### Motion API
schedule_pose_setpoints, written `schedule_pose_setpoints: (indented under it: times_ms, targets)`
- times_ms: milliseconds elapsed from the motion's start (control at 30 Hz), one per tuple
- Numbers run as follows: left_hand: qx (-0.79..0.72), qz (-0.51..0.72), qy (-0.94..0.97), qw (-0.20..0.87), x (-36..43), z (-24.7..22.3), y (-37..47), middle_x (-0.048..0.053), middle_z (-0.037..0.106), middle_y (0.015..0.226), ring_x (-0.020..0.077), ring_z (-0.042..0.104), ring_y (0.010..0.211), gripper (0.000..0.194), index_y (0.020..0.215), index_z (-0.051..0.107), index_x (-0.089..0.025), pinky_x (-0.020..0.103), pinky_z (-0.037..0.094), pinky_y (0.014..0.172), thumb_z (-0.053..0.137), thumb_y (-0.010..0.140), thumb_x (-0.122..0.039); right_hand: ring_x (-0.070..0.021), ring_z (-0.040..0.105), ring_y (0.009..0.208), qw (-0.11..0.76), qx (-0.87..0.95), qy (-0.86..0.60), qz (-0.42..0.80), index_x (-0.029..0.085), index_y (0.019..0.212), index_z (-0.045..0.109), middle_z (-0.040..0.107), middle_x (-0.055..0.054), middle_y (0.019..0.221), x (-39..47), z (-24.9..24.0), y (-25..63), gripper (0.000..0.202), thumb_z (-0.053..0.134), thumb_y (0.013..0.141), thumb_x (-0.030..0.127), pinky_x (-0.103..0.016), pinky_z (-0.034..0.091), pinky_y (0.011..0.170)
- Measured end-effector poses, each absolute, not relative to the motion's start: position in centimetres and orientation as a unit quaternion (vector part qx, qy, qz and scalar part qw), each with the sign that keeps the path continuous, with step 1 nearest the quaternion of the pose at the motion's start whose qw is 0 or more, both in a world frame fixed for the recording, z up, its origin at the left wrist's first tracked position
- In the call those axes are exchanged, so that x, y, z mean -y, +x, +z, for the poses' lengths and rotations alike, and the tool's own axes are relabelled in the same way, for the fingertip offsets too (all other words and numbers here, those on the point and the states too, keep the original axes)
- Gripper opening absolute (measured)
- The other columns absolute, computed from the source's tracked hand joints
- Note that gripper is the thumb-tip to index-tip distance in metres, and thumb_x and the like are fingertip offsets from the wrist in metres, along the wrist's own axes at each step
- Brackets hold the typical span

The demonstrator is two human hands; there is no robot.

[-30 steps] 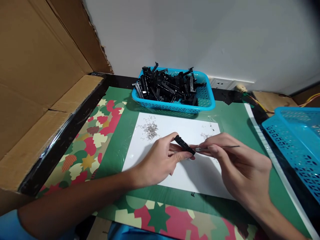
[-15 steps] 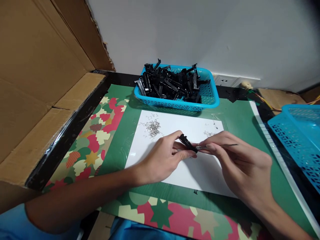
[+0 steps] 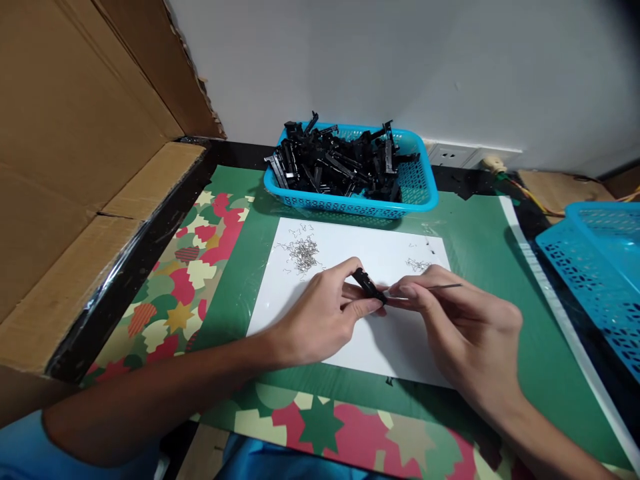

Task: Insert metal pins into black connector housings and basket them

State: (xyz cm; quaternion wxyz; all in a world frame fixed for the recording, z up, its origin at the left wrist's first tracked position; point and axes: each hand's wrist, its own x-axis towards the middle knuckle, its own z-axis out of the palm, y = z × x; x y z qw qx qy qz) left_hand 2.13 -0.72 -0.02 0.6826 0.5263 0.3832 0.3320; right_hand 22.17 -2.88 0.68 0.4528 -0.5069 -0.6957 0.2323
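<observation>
A small black plastic part (image 3: 368,284) is pinched between the thumb and fingers of my left hand (image 3: 323,313), tilted over the white sheet (image 3: 295,307). From the right, my right hand (image 3: 467,327) grips a thin metal tool (image 3: 445,287), its front end at the lower end of the black part. Whether the tip touches a small piece there is too small to tell. On the sheet lie a pile of tiny metal wire pieces (image 3: 303,255) at the left and a smaller pile (image 3: 418,265) behind my right hand.
A blue basket (image 3: 350,205) heaped with black plastic parts (image 3: 340,163) stands behind the sheet. Another blue basket (image 3: 595,280) is at the right edge. Cardboard (image 3: 75,133) walls the left side. Sockets (image 3: 450,155) and wires are at the back wall.
My right hand has shifted slightly left with the tool, and its wrist has turned a little. My left hand still holds the black part. The whole view has moved slightly.
</observation>
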Motion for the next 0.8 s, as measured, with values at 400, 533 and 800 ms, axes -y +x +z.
schedule_pose_setpoints:
  times_ms: [400, 533, 800]
  targets:
    - [-0.358, 0.360, 0.493, 0.706, 0.4, 0.4, 2.0, 0.006, 0.077, 0.095, 0.0139, 0.070, 0.075, 0.024, 0.104, 0.060, -0.017, 0.027, 0.056, 0.076, 0.080, 0.095, -0.027, -0.0200, 0.072, 0.072, 0.543, 0.612, -0.516, 0.254, 0.028, 0.087, 0.084, 0.080, -0.002, 0.082, 3.3, 0.9, 21.3, 0.020, 0.072, 0.103, 0.023, -0.037, 0.058, 0.062]
    - [-0.344, 0.372, 0.497, 0.705, 0.4, 0.3, 2.1, 0.007, 0.075, 0.093, 0.0182, 0.073, 0.084, 0.030, 0.108, 0.062, -0.015, 0.026, 0.054, 0.074, 0.081, 0.094, -0.033, -0.0211, 0.070, 0.074, 0.556, 0.611, -0.511, 0.236, 0.028, 0.087, 0.083, 0.079, -0.002, 0.083, 3.5, 0.9, 21.2, 0.020, 0.072, 0.103, 0.022, -0.039, 0.057, 0.062]
    - [-0.336, 0.372, 0.492, 0.712, 0.3, 0.2, 2.0, 0.005, 0.073, 0.092, 0.0155, 0.069, 0.077, 0.031, 0.103, 0.057, -0.018, 0.028, 0.053, 0.074, 0.081, 0.095, -0.037, -0.0204, 0.070, 0.075, 0.535, 0.651, -0.493, 0.217, 0.029, 0.092, 0.084, 0.080, -0.002, 0.087, 3.5, 1.4, 21.1, 0.022, 0.071, 0.100, 0.013, -0.039, 0.053, 0.064]
